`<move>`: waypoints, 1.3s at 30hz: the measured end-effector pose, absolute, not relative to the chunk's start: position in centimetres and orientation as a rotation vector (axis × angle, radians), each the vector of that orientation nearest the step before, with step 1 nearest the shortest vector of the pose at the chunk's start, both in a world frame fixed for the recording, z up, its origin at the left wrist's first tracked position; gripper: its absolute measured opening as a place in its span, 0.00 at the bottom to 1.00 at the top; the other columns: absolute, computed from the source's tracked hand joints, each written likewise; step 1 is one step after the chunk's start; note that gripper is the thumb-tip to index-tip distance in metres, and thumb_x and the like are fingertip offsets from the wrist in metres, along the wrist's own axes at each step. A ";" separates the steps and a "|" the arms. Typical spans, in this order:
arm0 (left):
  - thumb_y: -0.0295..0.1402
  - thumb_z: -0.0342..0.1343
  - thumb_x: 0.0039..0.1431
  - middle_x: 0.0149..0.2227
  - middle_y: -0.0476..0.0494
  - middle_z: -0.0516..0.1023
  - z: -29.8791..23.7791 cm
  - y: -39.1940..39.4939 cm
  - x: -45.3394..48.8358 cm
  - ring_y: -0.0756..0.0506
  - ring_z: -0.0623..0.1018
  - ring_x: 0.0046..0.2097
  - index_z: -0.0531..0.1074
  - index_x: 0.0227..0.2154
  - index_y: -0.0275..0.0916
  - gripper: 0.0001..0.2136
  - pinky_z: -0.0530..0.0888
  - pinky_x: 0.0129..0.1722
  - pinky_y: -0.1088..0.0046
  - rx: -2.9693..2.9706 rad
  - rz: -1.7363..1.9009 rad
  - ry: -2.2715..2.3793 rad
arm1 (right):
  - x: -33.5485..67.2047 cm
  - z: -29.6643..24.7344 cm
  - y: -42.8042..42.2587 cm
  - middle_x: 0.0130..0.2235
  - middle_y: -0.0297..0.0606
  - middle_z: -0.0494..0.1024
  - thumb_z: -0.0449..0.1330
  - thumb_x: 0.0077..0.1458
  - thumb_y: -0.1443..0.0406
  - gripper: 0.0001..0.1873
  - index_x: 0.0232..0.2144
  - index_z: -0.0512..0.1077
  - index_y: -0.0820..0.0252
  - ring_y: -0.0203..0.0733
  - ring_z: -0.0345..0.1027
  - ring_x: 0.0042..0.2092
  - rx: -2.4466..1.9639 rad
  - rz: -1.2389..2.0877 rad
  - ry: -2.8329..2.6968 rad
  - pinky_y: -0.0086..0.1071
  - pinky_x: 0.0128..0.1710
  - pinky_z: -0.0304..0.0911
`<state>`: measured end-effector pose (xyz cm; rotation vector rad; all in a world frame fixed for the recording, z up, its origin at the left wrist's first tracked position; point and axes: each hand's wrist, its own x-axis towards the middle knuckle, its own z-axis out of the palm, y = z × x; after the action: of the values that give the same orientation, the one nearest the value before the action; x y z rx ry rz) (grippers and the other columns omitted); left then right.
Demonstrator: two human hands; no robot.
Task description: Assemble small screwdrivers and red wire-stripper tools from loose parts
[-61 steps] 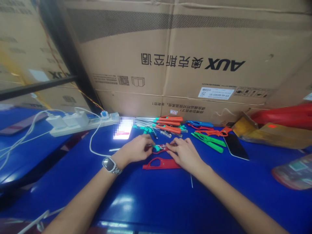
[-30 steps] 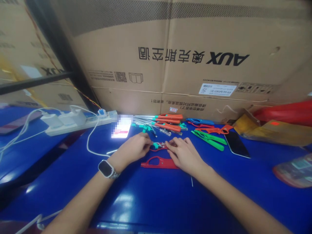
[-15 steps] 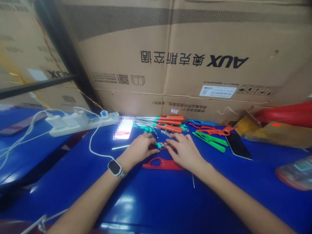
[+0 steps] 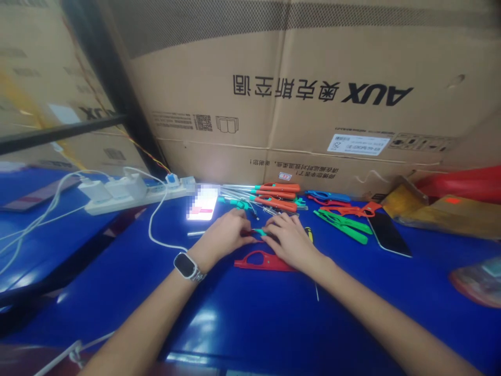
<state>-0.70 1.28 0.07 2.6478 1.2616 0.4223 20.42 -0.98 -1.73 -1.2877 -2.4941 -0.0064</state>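
My left hand (image 4: pixel 230 231), with a watch on its wrist, has its fingers closed on one end of a red lighter casing. My right hand (image 4: pixel 289 239) pinches the other end, so most of the casing is hidden. A teal piece (image 4: pixel 259 232) shows between the fingertips. Just below, a red casing half (image 4: pixel 263 260) with a finger loop lies flat. A screwdriver passes under my right hand; its yellow handle (image 4: pixel 309 234) and thin shaft stick out. Behind my hands lie several orange stick lighters (image 4: pixel 278 200) and loose teal parts (image 4: pixel 241 205).
Green casing halves (image 4: pixel 344 227), a blue casing (image 4: pixel 332 197) and a dark phone (image 4: pixel 388 233) lie to the right. A lit phone (image 4: pixel 203 202) and a metal tube (image 4: pixel 195 233) are at left, near a power strip (image 4: pixel 133 196). A large carton (image 4: pixel 282 115) stands behind.
The view has shifted slightly. The fingers of both hands have closed in more over the casing, with the teal piece now nearer my right fingertips. The screwdriver's yellow handle has come into view.
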 end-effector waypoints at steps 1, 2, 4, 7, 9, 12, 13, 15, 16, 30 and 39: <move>0.39 0.65 0.55 0.36 0.42 0.73 0.1 1.3 -0.8 0.42 0.73 0.40 0.77 0.31 0.36 0.10 0.70 0.40 0.68 2.628 0.417 1.266 | 20.4 -1.7 -1.0 0.46 0.41 0.77 0.56 0.65 0.60 0.11 0.40 0.76 0.58 0.45 0.63 0.48 -1.293 0.016 -2.484 0.39 0.44 0.52; 0.39 0.65 0.55 0.36 0.42 0.73 0.1 1.4 -0.8 0.42 0.74 0.40 0.77 0.31 0.36 0.10 0.70 0.40 0.68 2.601 0.421 1.273 | 20.3 -1.7 -1.0 0.46 0.41 0.77 0.57 0.64 0.61 0.10 0.40 0.76 0.58 0.45 0.63 0.48 -1.301 0.037 -2.472 0.39 0.44 0.52; 0.38 0.66 0.54 0.36 0.42 0.74 -0.1 1.5 -1.1 0.42 0.74 0.41 0.77 0.32 0.36 0.10 0.70 0.39 0.68 2.538 0.437 1.297 | 20.3 -1.7 -1.0 0.46 0.40 0.77 0.58 0.64 0.61 0.09 0.40 0.76 0.57 0.45 0.63 0.48 -1.316 0.069 -2.449 0.39 0.44 0.52; 0.35 0.66 0.54 0.36 0.43 0.75 -0.3 1.9 -1.7 0.42 0.74 0.41 0.76 0.32 0.37 0.08 0.70 0.39 0.68 2.485 0.463 1.298 | 20.3 -1.8 -1.0 0.46 0.38 0.77 0.58 0.63 0.63 0.07 0.40 0.76 0.57 0.44 0.64 0.48 -1.325 0.097 -2.421 0.39 0.44 0.51; 0.33 0.64 0.56 0.35 0.43 0.75 -0.3 2.0 -2.0 0.42 0.74 0.41 0.76 0.32 0.37 0.05 0.69 0.39 0.69 2.476 0.470 1.269 | 20.4 -1.9 -1.1 0.46 0.38 0.77 0.58 0.63 0.63 0.07 0.40 0.76 0.57 0.44 0.64 0.48 -1.322 0.108 -2.410 0.39 0.44 0.51; 0.30 0.62 0.57 0.34 0.44 0.76 -0.2 2.1 -2.1 0.44 0.75 0.38 0.76 0.32 0.37 0.02 0.69 0.37 0.70 2.449 0.457 1.255 | 20.4 -1.9 -1.1 0.46 0.37 0.78 0.58 0.63 0.64 0.07 0.40 0.76 0.57 0.44 0.64 0.48 -1.317 0.115 -2.400 0.39 0.45 0.51; 0.30 0.62 0.57 0.34 0.44 0.76 -0.2 2.1 -2.1 0.44 0.75 0.37 0.76 0.32 0.37 0.02 0.69 0.35 0.71 2.438 0.453 1.261 | 20.4 -1.9 -1.1 0.45 0.37 0.78 0.59 0.63 0.64 0.07 0.40 0.76 0.57 0.44 0.65 0.48 -1.317 0.115 -2.396 0.39 0.44 0.50; 0.30 0.62 0.56 0.34 0.44 0.76 -0.2 2.1 -2.2 0.45 0.75 0.35 0.76 0.32 0.37 0.02 0.69 0.34 0.71 2.418 0.452 1.274 | 20.4 -1.9 -1.0 0.45 0.38 0.78 0.59 0.63 0.64 0.07 0.40 0.76 0.57 0.45 0.65 0.47 -1.316 0.110 -2.394 0.39 0.44 0.50; 0.30 0.62 0.56 0.34 0.44 0.76 -0.3 2.2 -2.2 0.45 0.75 0.35 0.76 0.32 0.37 0.02 0.69 0.34 0.71 2.411 0.458 1.280 | 20.4 -1.9 -1.0 0.45 0.38 0.78 0.59 0.63 0.64 0.07 0.40 0.76 0.57 0.45 0.65 0.47 -1.316 0.104 -2.395 0.39 0.44 0.50; 0.26 0.55 0.62 0.35 0.43 0.76 -0.5 2.1 -2.2 0.47 0.75 0.34 0.78 0.37 0.37 0.06 0.70 0.35 0.73 2.455 0.468 1.229 | 20.3 -2.1 -0.9 0.44 0.39 0.78 0.59 0.63 0.63 0.08 0.41 0.77 0.57 0.45 0.66 0.46 -1.342 0.059 -2.421 0.40 0.43 0.51; 0.23 0.53 0.62 0.36 0.44 0.74 0.3 1.3 -1.4 0.48 0.74 0.35 0.76 0.32 0.37 0.08 0.70 0.36 0.73 2.580 0.479 1.230 | 20.3 -2.1 -0.9 0.43 0.39 0.78 0.59 0.63 0.64 0.08 0.40 0.77 0.57 0.46 0.65 0.47 -1.330 0.066 -2.408 0.40 0.43 0.51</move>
<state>-1.39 1.28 0.32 2.5796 1.2303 0.4793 20.33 -0.95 -2.08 -1.3301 -2.4080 0.0659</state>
